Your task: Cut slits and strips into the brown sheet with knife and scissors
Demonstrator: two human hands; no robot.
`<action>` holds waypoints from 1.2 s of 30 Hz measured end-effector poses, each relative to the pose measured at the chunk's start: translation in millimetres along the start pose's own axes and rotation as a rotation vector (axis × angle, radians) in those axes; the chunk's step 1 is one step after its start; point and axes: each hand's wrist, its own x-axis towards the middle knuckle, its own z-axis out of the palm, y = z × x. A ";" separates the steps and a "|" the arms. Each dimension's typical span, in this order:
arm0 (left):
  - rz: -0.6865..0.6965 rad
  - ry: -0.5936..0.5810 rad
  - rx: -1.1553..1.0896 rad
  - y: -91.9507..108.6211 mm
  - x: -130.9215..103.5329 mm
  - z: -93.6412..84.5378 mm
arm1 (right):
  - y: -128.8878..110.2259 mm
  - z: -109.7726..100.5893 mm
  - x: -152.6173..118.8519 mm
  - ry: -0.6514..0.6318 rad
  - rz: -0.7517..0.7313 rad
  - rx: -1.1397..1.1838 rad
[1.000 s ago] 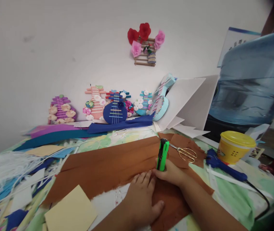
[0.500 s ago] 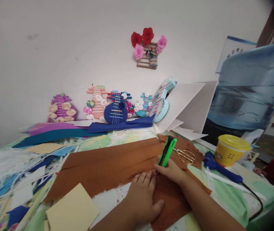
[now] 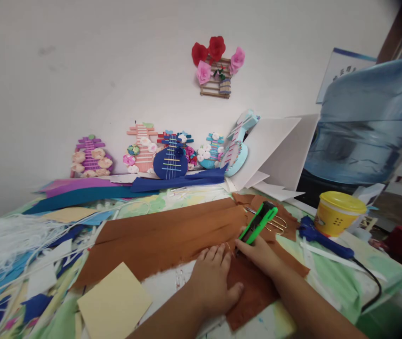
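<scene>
My right hand [image 3: 259, 254] is closed around a green utility knife [image 3: 257, 223], its lower end down at the brown cloth [image 3: 165, 230] and its top tilted to the right. Spread flat, my left hand [image 3: 215, 280] presses on the near edge of that cloth and the white sheet [image 3: 165, 285] beside it. Its fingertips lie just left of the knife. The blade tip is too small to make out. Gold-handled scissors [image 3: 279, 225] lie on the cloth behind my right hand, partly hidden by the knife.
A pale yellow square [image 3: 114, 301] lies at front left, near tangled white cords [image 3: 6, 245]. On the right are a blue glue gun [image 3: 324, 242] with a black cable and a yellow tub [image 3: 340, 214]. Paper-decorated lute models [image 3: 170, 160] line the wall, beside white boards [image 3: 271, 150].
My right hand with the knife has moved a little right, and the knife leans further to the right. My left hand stays pressed on the cloth. The view has shifted slightly.
</scene>
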 end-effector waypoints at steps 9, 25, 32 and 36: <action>-0.013 -0.029 0.001 0.6 -1.5 -1.6 | 8.2 3.6 2.8 -0.033 -0.102 -0.109; -0.013 -0.041 0.016 1.6 -0.6 -2.2 | 8.8 6.3 0.7 -0.009 -0.089 -0.142; -0.021 -0.068 0.028 2.4 0.4 -3.8 | 5.2 5.1 1.8 -0.028 -0.074 -0.147; -0.023 -0.069 0.022 3.0 1.0 -4.6 | 4.5 4.3 1.7 -0.042 -0.066 -0.147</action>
